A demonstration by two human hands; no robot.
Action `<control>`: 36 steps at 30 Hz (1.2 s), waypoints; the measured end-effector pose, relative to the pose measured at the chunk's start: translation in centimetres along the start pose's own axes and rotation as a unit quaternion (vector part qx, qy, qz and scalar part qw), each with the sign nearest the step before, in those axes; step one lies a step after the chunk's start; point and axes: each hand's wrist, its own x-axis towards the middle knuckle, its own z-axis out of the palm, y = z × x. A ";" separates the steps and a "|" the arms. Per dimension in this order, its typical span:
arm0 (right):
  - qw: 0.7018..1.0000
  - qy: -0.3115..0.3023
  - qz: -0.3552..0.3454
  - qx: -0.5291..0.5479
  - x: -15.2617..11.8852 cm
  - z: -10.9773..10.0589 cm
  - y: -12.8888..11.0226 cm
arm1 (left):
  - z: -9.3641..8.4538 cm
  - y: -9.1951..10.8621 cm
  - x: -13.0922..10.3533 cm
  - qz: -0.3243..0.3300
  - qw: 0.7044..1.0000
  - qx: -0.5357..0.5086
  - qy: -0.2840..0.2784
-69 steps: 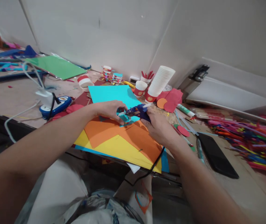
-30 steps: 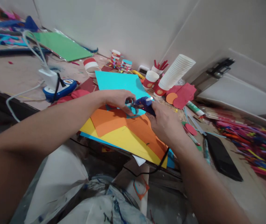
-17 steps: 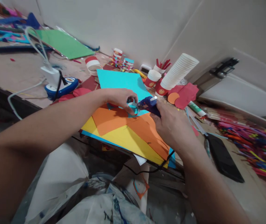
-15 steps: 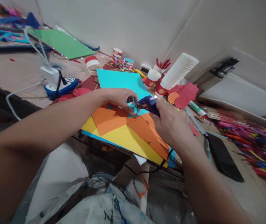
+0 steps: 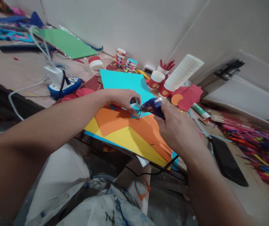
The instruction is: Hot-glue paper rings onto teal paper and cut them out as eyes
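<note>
One bare left hand (image 5: 126, 99) grips a small, round turquoise-and-white paper piece (image 5: 136, 108) over layered turquoise and orange paper sheets (image 5: 112, 122), while the right hand (image 5: 178, 125) wraps around a dark-blue plastic glue gun (image 5: 153, 106), its nozzle just beside that piece.

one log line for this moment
left hand: holding small cyan piece | right hand: gripping blue glue gun | nozzle: near piece | below: orange paper

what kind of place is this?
Likely a craft workspace: the right hand holds what looks like a glue gun above coloured paper sheets, and a stack of paper cups stands beyond them.
</note>
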 end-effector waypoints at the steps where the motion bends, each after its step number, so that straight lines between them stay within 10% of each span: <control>1: 1.000 0.000 0.004 0.003 0.0 0.0 0.0 | 0.0 0.0 0.0 -0.002 1.000 0.000 -0.002; 36: 1.000 0.010 0.010 0.006 0.5 1.1 -0.1 | 0.0 -0.3 0.1 -0.001 1.000 0.005 -0.015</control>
